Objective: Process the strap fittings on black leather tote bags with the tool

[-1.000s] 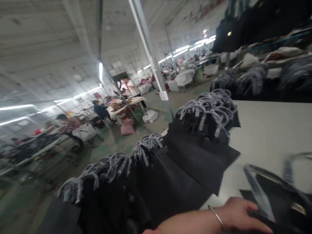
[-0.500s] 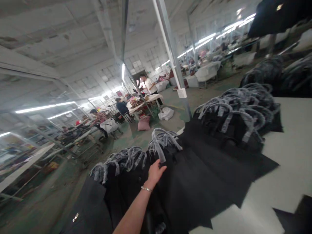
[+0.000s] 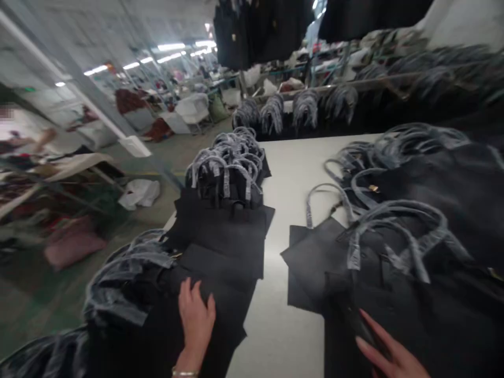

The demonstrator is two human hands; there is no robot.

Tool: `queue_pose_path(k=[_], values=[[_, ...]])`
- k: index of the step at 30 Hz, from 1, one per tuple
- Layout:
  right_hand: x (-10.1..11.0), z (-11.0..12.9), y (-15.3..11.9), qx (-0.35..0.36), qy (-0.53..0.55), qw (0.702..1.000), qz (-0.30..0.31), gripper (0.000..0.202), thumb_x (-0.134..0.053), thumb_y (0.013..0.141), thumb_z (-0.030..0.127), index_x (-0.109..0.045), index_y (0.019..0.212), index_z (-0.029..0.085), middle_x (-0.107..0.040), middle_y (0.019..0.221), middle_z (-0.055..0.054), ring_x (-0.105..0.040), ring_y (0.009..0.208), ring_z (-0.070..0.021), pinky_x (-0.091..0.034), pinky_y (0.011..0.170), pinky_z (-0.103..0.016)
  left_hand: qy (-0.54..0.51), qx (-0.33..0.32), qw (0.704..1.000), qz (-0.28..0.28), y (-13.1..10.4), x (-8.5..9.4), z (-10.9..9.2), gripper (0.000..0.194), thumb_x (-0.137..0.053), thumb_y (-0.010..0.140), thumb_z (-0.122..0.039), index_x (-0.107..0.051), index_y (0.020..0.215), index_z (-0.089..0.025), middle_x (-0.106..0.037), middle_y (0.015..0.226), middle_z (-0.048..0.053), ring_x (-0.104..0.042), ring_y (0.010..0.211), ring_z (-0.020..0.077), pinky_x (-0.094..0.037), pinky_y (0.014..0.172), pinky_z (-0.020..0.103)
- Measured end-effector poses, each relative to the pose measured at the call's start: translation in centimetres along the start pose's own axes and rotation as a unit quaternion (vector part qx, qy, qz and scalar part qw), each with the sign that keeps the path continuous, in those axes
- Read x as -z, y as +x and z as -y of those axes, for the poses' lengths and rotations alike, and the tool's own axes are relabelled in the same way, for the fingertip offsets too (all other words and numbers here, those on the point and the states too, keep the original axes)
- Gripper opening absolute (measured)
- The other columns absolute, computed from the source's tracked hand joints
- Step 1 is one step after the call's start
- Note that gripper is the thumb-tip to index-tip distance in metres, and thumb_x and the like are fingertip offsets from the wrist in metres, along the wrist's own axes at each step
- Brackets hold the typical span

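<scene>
My left hand [image 3: 196, 317], with a bracelet at the wrist, lies on a stack of black bags [image 3: 224, 262], its fingers apart. Beside it are bag handles [image 3: 129, 273] wrapped in clear plastic. At the lower right, my right hand [image 3: 394, 352] pinches a dark strip of a black bag [image 3: 444, 320] between thumb and fingers; whether that is its edge or a strap is hard to make out. Plastic-wrapped handles [image 3: 409, 236] arch above this hand over a loose pile of similar bags.
A pale tabletop [image 3: 271, 320] runs between the two piles. More wrapped handles [image 3: 228, 157] bunch at the far left end. Behind the table, bags hang from a rail [image 3: 303, 110]. A metal post [image 3: 98, 105] and a pink sack [image 3: 73, 241] stand to the left.
The view has swung right, bringing the right-hand pile and my right hand into sight. My left hand has left the wrapped handles and now lies on the bags' black fabric.
</scene>
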State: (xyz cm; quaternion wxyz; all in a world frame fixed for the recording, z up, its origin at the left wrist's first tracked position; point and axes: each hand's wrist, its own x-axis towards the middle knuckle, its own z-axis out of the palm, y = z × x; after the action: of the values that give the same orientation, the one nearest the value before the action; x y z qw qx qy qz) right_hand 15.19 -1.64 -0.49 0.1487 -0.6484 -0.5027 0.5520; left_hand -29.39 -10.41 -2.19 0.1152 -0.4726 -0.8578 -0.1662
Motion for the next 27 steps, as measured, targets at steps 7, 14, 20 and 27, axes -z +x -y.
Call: queue_pose_path(k=[7, 14, 20, 27], values=[[0.2, 0.4, -1.0, -0.055, 0.036, 0.998, 0.018, 0.089, -0.053, 0.077, 0.063, -0.031, 0.148, 0.014, -0.07, 0.072, -0.002, -0.06, 0.051, -0.0189, -0.049, 0.05, -0.028, -0.287, -0.327, 0.859, 0.27, -2.8, -5.2, -20.4, 0.035, -0.05, 0.086, -0.013, -0.051, 0.121, -0.017, -0.049, 0.133, 0.01, -0.045, 0.125, 0.022, -0.041, 0.106, 0.038], [0.9, -0.4, 0.2, -0.064, 0.113, 0.991, -0.011, 0.088, -0.057, 0.077, 0.06, -0.033, 0.145, 0.01, -0.064, 0.06, 0.001, -0.054, 0.041, -0.0152, -0.041, 0.04, -0.025, -0.312, -0.609, 0.642, 0.346, -6.6, -6.1, -25.5, 0.032, -0.052, 0.093, -0.028, -0.052, 0.122, -0.014, -0.055, 0.13, 0.01, -0.043, 0.127, 0.0218, -0.033, 0.111, 0.037], [2.1, 2.5, 3.0, -0.103, 0.205, 0.973, 0.001, 0.075, -0.06, 0.078, 0.053, -0.038, 0.14, 0.015, -0.055, 0.057, 0.005, -0.05, 0.037, -0.0117, -0.037, 0.034, -0.021, -0.322, -0.582, 0.663, 0.342, -7.5, -6.5, -24.8, 0.036, -0.046, 0.095, -0.027, -0.048, 0.129, -0.014, -0.049, 0.137, 0.008, -0.038, 0.132, 0.0198, -0.028, 0.114, 0.035], [2.5, 4.0, 2.3, -0.069, 0.13, 0.989, 0.029, 0.082, -0.061, 0.076, 0.056, -0.037, 0.142, 0.014, -0.059, 0.059, 0.003, -0.052, 0.04, -0.0124, -0.04, 0.037, -0.021, -0.326, -0.572, 0.676, 0.332, -7.5, -7.0, -25.0, 0.037, -0.043, 0.096, -0.027, -0.047, 0.13, -0.013, -0.049, 0.138, 0.009, -0.037, 0.133, 0.0202, -0.028, 0.114, 0.036]])
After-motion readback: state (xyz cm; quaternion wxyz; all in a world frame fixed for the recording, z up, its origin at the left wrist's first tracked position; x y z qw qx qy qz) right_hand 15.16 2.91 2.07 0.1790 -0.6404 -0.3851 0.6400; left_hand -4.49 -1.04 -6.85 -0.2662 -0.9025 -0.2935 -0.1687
